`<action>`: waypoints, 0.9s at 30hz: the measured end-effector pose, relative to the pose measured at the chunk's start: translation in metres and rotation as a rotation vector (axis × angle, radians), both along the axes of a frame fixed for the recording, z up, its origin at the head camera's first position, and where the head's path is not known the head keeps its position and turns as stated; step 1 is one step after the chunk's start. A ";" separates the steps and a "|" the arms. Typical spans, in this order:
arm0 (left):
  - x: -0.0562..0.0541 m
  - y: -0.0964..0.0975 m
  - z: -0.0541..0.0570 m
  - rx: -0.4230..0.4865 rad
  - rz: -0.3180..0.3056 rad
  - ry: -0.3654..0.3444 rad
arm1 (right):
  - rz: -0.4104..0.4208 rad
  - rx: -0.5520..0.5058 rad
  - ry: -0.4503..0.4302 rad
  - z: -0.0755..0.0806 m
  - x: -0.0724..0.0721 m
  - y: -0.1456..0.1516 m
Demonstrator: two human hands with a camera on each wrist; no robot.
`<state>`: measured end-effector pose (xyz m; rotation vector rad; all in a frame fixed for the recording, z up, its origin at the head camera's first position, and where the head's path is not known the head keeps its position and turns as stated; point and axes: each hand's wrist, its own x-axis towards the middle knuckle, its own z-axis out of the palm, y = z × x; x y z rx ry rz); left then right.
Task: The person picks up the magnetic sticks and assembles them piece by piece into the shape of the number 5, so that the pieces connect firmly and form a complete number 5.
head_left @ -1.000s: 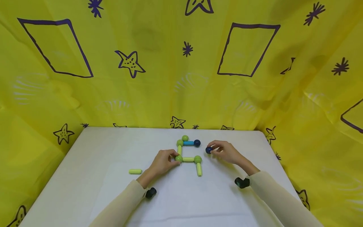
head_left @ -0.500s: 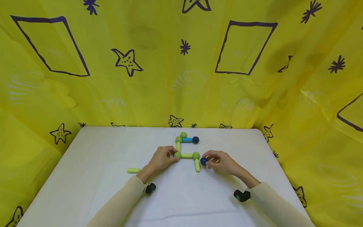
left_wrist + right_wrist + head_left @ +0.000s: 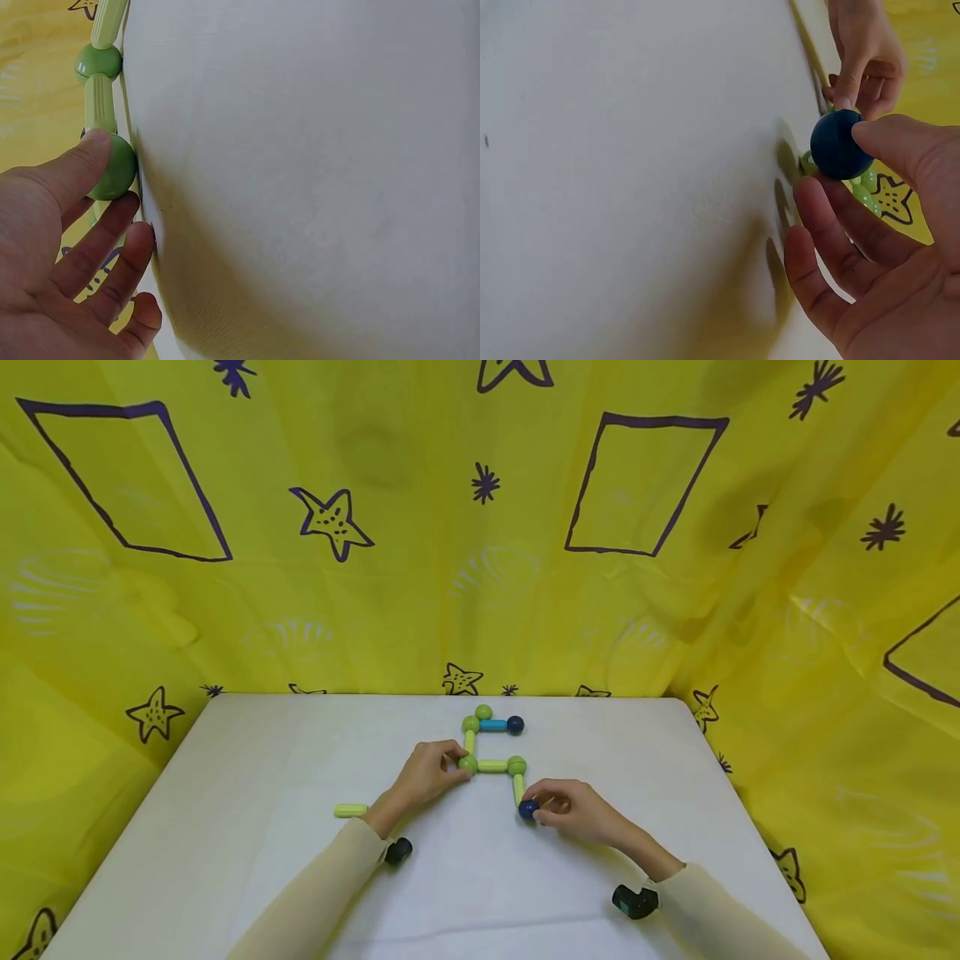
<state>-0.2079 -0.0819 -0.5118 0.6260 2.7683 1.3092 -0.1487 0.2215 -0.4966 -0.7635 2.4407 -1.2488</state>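
Between thumb and fingers my left hand (image 3: 427, 774) pinches a green ball (image 3: 114, 171) at a corner of a chain of balls and rods. From that corner a pale green rod (image 3: 492, 767) runs right to another green ball (image 3: 517, 765), and a second pale green rod (image 3: 519, 789) comes down toward me. My right hand (image 3: 576, 812) pinches a dark blue ball (image 3: 840, 145) at the near end of that rod; whether they touch I cannot tell. At the chain's far end, a blue rod (image 3: 492, 725) joins a green ball (image 3: 470, 724) to a dark blue ball (image 3: 515, 725).
A loose pale green rod (image 3: 350, 811) lies left of the left wrist on the white table (image 3: 465, 893). Another green ball (image 3: 483, 712) sits at the back of the chain. Yellow patterned cloth (image 3: 420, 585) hangs behind and at both sides.
My right hand has brought the dark blue ball left and toward me, down to the near end of the lower rod. My left hand keeps its pinch on the green corner ball.
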 end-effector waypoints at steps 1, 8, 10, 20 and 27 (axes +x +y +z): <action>0.000 0.000 0.000 0.000 0.003 -0.004 | 0.002 0.003 0.007 -0.001 0.001 -0.001; -0.002 -0.001 0.000 0.004 -0.001 -0.013 | 0.003 0.023 0.046 -0.003 0.009 -0.003; -0.002 -0.001 0.000 0.007 -0.002 -0.015 | 0.003 0.023 0.052 -0.003 0.010 -0.004; -0.003 -0.001 0.001 -0.016 -0.010 -0.010 | 0.009 -0.001 0.077 -0.006 0.014 -0.004; -0.006 -0.003 0.008 -0.123 -0.058 0.040 | -0.007 -0.004 0.117 -0.007 0.018 -0.005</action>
